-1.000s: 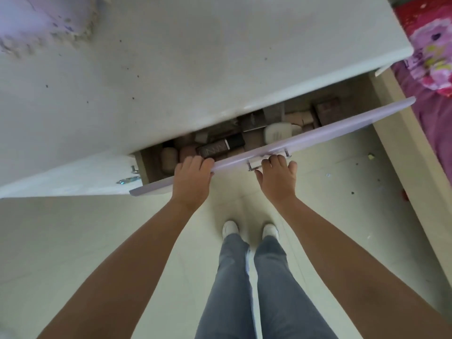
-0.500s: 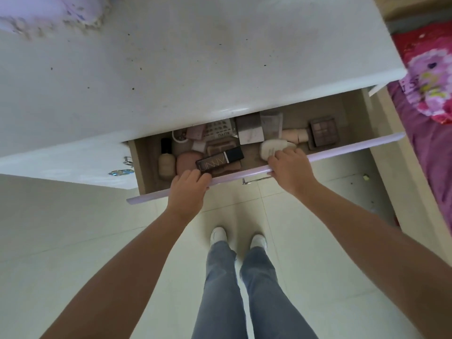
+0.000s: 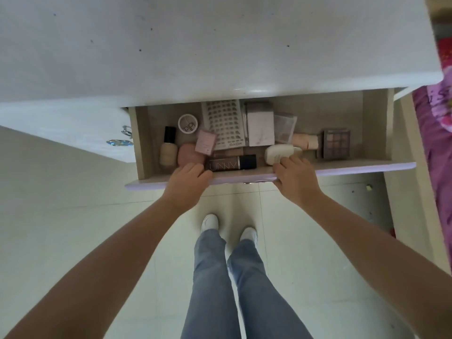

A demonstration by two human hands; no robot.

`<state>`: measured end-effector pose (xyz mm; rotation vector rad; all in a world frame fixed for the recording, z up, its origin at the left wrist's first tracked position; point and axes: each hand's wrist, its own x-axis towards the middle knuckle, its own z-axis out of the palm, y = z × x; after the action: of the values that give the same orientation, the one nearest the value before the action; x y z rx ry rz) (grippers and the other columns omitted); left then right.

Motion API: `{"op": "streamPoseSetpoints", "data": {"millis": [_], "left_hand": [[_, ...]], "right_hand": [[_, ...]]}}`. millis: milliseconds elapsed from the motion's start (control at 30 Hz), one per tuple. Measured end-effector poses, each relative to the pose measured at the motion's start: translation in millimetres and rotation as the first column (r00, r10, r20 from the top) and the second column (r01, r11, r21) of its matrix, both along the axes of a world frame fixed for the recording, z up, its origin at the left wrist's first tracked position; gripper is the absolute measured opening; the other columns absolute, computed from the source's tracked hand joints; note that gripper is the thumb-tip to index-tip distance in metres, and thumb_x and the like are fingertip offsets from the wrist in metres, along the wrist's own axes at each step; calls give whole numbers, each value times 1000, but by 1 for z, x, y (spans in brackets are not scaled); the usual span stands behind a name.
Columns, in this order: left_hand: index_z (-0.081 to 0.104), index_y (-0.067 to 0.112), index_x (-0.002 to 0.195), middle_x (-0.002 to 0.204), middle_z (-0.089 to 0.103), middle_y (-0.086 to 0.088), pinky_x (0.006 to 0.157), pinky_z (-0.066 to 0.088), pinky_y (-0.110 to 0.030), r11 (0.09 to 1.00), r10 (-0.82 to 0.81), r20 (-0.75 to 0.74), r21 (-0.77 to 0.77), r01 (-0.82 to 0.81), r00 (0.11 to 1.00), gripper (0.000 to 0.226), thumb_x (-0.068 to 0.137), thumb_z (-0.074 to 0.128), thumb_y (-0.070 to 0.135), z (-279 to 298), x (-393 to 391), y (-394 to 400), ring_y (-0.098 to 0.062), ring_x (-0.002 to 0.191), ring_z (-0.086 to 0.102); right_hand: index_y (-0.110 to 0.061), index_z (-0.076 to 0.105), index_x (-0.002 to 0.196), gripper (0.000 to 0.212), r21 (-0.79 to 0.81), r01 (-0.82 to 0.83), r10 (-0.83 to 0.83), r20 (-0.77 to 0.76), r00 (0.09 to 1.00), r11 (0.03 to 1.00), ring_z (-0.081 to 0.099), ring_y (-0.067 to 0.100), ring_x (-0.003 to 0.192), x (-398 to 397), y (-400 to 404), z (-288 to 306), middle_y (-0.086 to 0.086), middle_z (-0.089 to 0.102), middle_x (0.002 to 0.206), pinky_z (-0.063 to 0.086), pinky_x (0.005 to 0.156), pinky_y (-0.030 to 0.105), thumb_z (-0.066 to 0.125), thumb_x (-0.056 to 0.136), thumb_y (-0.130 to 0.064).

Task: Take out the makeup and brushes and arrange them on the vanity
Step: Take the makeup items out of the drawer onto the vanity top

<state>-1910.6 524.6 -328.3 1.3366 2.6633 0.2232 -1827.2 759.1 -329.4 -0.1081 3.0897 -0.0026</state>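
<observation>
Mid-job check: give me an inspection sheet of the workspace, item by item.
Surface: white vanity top, a few dark specks, nothing set on it in view.
Job's things: open drawer holds a foundation bottle, dark tube, round compact, lash card, eyeshadow palette, white bottle. No brush seen.
Clutter: white box and clear sachet among the makeup.
Grippers: left hand and right hand, each with its fingers curled over the drawer's front edge.
Cables: nothing seen.
Surroundings: pale tiled floor, pink bedding at right.
</observation>
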Motion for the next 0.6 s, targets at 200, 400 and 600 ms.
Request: {"op": "streamPoseSetpoints", "data": {"millis": [200,400,600], "left_hand": [[55,8,115,110,57,-11,84,39,-34,933,360,268,-114,-341,894,39,87,55,36,3,-3,-10,-28,104,51],[47,-2,115,118,50,-23,90,40,-40,691,722,254,-308,-654,643,31,87,50,12,6,-57,-19,-39,111,47],[41,-1,123,124,44,-22,90,43,-38,741,634,317,-511,-436,705,34,90,42,8,-26,-84,-15,-35,112,50]], "right_hand": [[-12,58,89,46,-145,181,-118,365,923,973,54,20,80,-17,-2,3,6,62,91,37,64,28,45,84,-56],[-7,56,102,27,-393,252,-94,380,920,884,55,30,97,-82,-65,9,14,59,101,43,76,34,52,87,-29],[-17,32,134,58,-280,176,-47,412,910,944,27,29,129,-124,-119,-22,5,28,144,34,97,41,55,81,-12]]}}
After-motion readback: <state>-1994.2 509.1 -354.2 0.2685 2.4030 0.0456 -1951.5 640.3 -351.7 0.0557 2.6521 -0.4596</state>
